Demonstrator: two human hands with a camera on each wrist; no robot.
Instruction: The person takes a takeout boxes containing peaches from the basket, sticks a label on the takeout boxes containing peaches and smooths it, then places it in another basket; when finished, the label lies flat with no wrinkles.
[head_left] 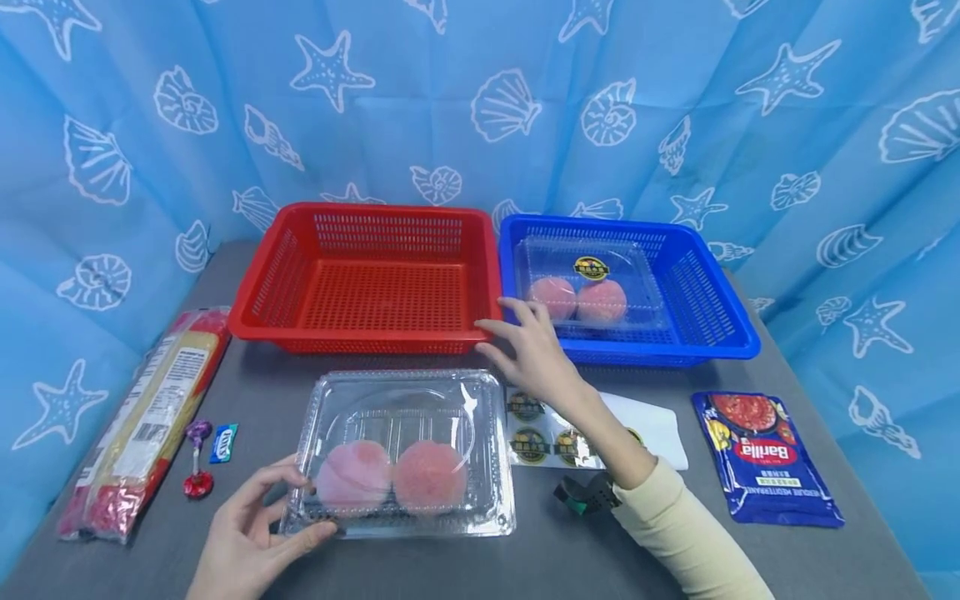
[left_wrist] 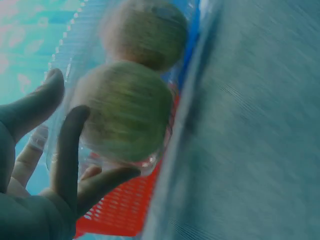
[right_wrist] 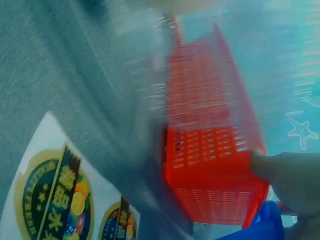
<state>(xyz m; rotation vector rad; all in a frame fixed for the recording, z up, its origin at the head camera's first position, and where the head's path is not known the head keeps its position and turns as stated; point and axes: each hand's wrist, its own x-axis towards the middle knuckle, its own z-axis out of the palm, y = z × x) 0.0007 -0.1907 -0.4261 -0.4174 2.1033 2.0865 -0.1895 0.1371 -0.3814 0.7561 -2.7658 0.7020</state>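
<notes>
My left hand (head_left: 251, 529) grips the left edge of a clear plastic fruit box (head_left: 487, 433), thumb at the near corner and fingers along the side. Inside the box lie two pink peaches (head_left: 429, 477), side by side near its front. In the left wrist view the fingers (left_wrist: 70, 145) curl around the box corner beside a peach (left_wrist: 122, 112). My right hand (head_left: 542, 354) is spread, holding nothing, where the red basket (head_left: 375, 340) meets the blue basket (head_left: 720, 342). Its fingers overlap the red rim in the head view.
A second peach box (head_left: 637, 292) with a round label sits in the blue basket. A sticker sheet (head_left: 648, 421) and a black strap-like object (head_left: 592, 493) lie by the right forearm. Noodle pack (head_left: 161, 408), lollipop (head_left: 198, 454), small packet (head_left: 223, 443) left; sauce pouch (head_left: 768, 458) right.
</notes>
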